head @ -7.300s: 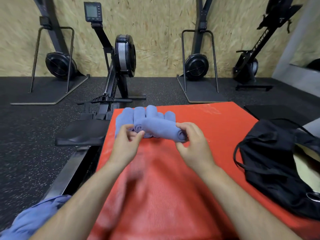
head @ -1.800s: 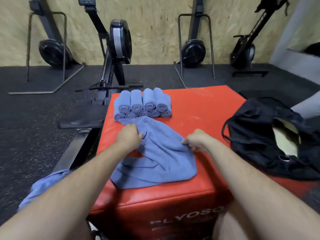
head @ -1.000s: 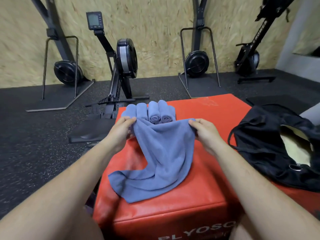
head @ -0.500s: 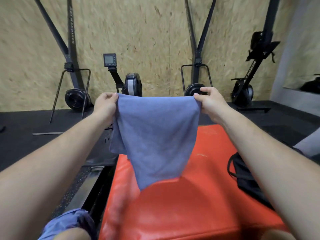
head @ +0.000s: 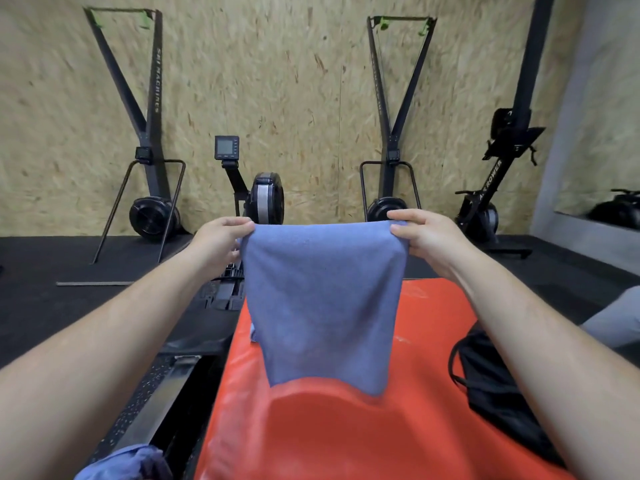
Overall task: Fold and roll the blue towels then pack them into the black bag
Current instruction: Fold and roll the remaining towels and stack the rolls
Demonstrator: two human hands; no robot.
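Note:
A blue towel (head: 322,303) hangs in the air above the red box (head: 329,434), stretched flat between both hands. My left hand (head: 218,242) pinches its upper left corner and my right hand (head: 427,237) pinches its upper right corner. The towel's lower edge hangs just above the box top. The black bag (head: 498,389) lies on the box at the right, partly behind my right forearm. The row of rolled towels is hidden behind the hanging towel, apart from a sliver (head: 253,336) at its left edge.
More blue cloth (head: 128,462) lies low at the left, beside the box. A rowing machine (head: 256,199) stands right behind the box, with its rail running down the left side. Other gym machines line the chipboard wall.
Both hands lifted the towel off the box by its top corners, from chest-low to held up in front. In the last half second the towel stayed raised and hangs straighter.

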